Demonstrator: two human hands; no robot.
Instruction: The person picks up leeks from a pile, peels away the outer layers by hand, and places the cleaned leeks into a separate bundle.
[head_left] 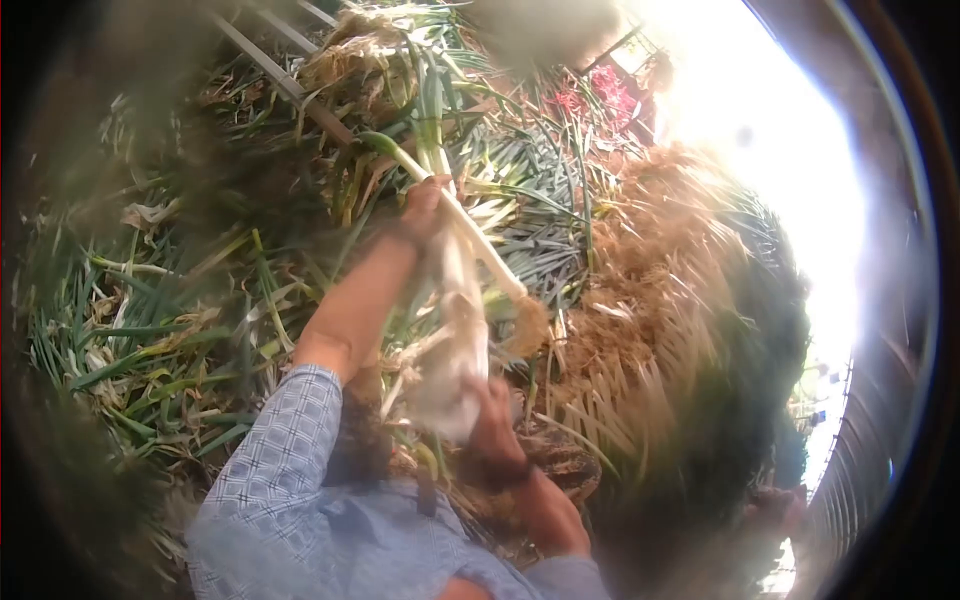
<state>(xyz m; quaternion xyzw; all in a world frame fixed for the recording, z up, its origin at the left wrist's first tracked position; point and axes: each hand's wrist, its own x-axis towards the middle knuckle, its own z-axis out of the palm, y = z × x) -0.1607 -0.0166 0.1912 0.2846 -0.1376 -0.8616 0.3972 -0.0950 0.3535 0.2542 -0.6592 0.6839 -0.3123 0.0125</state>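
My left hand (425,207) is closed round the upper part of a long green onion (485,250). Its white stalk slants down to the right and ends in a tuft of brown roots (528,328). Below the same hand hangs a pale, motion-blurred strip of stalk or skin (462,310), widening toward the bottom. My right hand (490,425) is at the lower end of this pale strip, fingers pointing up. Its fingers are smeared by motion, and I cannot tell whether they grip the strip.
On the right rises a big stack of green onions (625,290), brown roots facing inward. Loose green leaves and peelings (150,340) cover the left side. More green tops (535,225) lie beyond my hands. Metal bars (270,70) cross the upper left, and something pink (610,95) shows at the back.
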